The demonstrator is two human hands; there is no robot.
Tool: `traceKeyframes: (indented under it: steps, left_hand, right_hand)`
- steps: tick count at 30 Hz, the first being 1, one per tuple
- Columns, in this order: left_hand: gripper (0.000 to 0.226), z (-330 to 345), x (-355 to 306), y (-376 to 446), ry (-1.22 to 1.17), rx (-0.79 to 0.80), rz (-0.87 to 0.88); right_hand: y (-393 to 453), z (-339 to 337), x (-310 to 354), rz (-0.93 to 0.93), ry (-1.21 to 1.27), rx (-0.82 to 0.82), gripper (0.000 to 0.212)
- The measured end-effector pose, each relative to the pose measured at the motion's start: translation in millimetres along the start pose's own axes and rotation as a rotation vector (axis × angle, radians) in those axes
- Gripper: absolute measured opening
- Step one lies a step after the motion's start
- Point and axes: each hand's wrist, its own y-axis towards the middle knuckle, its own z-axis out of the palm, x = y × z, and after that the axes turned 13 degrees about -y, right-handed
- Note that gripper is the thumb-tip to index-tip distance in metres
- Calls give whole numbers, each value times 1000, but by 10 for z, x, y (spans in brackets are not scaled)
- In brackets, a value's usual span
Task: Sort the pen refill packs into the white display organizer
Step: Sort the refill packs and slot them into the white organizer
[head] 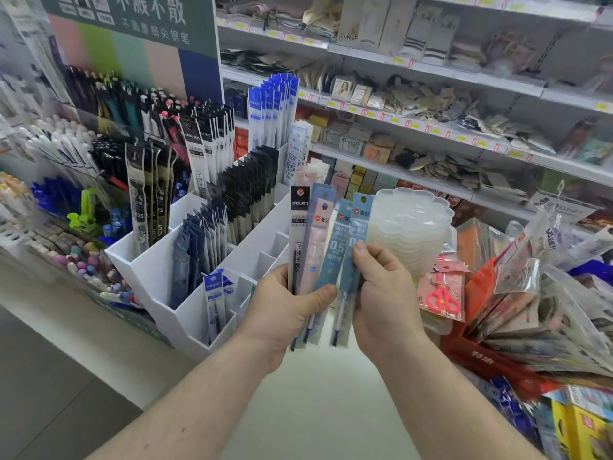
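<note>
Although the lower ends of the fanned refill packs [326,257] are covered by both hands, four or five slim packs can be counted; the exact number cannot be told, as they overlap. The fan is held upright just beside the white display organizer [185,313], on its right, not in any compartment. It is gripped by the left hand [285,310], with the thumb laid across the fronts and the fingers hidden behind. The rightmost blue pack [357,234] is pinched by the right hand [381,293], fingertips curled over its front edge. "deli" is printed on the black-topped pack [298,224], and "0.5" on the blue ones. Similar packs are stood in the organizer's compartments. Shelf goods behind are blurred; the stack of clear trays [414,227] is partly hidden.
</note>
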Motion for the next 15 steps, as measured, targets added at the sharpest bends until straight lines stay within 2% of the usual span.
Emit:
traceKeyframes:
  steps: [5,11,12,15]
  left_hand:
    - [32,42,82,-1,-39,19,-23]
    - [61,67,95,7,-43,37,-61]
    - [61,71,78,3,-19,29,-82]
    - [42,82,31,4,23,-30,-162]
  right_hand:
    - [35,49,-64,86,24,-40,15]
    - [90,8,-108,143,-48,-75,18]
    - [104,-6,-110,142,-70,-99,19]
    - [149,-99,-95,143,-72,-169,16]
